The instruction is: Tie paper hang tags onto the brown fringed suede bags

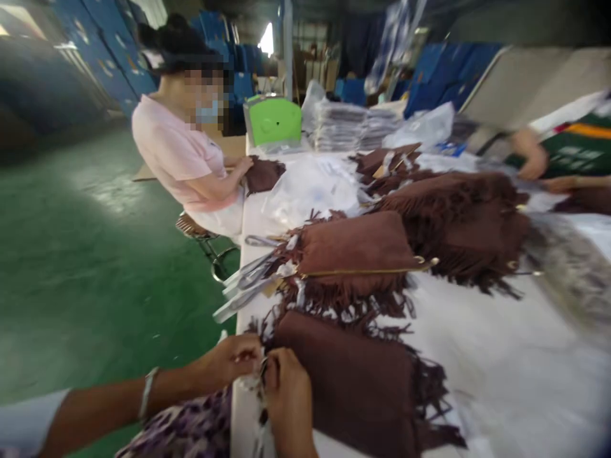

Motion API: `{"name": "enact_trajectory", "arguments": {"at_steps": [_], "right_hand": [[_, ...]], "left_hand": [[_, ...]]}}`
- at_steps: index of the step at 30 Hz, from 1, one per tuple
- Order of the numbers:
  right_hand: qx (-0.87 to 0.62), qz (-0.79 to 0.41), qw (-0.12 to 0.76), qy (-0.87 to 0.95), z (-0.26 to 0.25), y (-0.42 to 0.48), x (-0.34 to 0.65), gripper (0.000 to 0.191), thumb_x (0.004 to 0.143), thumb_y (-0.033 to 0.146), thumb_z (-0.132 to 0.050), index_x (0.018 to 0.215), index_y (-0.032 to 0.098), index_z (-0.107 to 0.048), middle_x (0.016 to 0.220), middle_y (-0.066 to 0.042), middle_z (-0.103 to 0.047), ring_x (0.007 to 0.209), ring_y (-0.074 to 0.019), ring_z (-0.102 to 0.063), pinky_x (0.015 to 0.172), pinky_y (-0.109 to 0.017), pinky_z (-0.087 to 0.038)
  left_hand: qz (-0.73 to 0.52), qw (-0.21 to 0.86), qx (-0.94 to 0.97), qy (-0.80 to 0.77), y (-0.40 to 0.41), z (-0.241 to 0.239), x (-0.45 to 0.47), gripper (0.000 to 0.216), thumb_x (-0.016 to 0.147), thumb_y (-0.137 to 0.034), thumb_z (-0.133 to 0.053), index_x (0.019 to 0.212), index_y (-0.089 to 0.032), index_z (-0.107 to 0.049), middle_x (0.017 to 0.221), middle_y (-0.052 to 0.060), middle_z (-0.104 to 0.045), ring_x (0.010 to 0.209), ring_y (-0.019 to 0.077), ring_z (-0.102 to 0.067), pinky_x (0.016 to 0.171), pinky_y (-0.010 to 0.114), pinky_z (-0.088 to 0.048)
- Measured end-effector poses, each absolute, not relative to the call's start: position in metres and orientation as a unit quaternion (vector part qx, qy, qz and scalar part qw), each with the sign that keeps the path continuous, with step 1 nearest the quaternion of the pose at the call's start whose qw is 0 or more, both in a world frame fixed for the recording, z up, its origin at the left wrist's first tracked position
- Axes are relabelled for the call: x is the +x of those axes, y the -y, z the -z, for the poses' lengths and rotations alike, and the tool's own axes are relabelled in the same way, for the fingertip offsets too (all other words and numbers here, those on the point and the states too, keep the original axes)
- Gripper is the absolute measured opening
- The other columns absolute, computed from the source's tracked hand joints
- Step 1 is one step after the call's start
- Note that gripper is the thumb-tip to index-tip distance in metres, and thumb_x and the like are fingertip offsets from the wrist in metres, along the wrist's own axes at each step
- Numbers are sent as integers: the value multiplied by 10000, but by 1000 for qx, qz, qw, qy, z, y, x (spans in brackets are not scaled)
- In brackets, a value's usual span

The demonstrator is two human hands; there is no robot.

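A brown fringed suede bag lies on the white table right in front of me. My left hand and my right hand meet at the bag's near left corner. Both are closed in a pinch on something small and pale there, by the fringe; I cannot make out what it is. A bracelet sits on my left wrist. A second brown fringed bag with a gold chain lies just beyond, with pale tags or strips sticking out at its left.
More brown fringed bags are piled further along the table, with clear plastic bags and stacks of folded packets. A person in a pink top sits at the table's left side holding a brown bag. Another person's arm shows at right. Green floor lies to the left.
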State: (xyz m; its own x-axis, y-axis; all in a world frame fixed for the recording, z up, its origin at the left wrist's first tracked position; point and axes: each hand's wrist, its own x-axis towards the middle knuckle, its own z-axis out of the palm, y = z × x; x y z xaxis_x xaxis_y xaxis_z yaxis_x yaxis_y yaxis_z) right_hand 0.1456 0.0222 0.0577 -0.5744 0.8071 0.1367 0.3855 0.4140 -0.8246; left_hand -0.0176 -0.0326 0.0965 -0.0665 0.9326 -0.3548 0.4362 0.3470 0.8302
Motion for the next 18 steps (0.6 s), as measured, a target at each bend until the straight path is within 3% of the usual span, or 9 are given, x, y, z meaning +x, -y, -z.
{"name": "enact_trajectory", "arguments": {"at_steps": [3,7,14,18], "right_hand": [[-393,-444,209,777,-65,6,150,213,952,226,-423,928,207,-633,891,-23,-635,835,-161,-609,767,-290,-463],[-496,-388,263,731,-67,29,183,272,969,368,-388,1035,224,-609,1008,-38,-639,932,-178,-601,822,-285,-437],[-594,-255,248,721,-42,106,198,459,910,606,-425,1098,210,-564,1066,-96,-613,997,-267,-588,845,-362,-436],[-573,-202,246,755,-35,125,182,410,918,580,-428,1008,213,-585,1031,-118,-616,971,-283,-590,827,-385,-449]], "left_hand": [[-305,565,400,-654,57,-84,-26,311,740,-438,-649,736,-129,-616,647,-14,-561,616,107,-491,583,222,-370],[-335,633,336,-611,46,-78,-32,330,691,-442,-699,738,-128,-610,550,-25,-542,494,79,-420,489,202,-292],[-395,703,327,-493,49,-79,-38,290,720,-389,-707,774,-109,-654,648,34,-622,491,70,-452,457,194,-265],[-381,743,308,-457,48,-77,-38,270,695,-364,-742,765,-119,-654,687,32,-629,481,64,-468,444,186,-294]]}}
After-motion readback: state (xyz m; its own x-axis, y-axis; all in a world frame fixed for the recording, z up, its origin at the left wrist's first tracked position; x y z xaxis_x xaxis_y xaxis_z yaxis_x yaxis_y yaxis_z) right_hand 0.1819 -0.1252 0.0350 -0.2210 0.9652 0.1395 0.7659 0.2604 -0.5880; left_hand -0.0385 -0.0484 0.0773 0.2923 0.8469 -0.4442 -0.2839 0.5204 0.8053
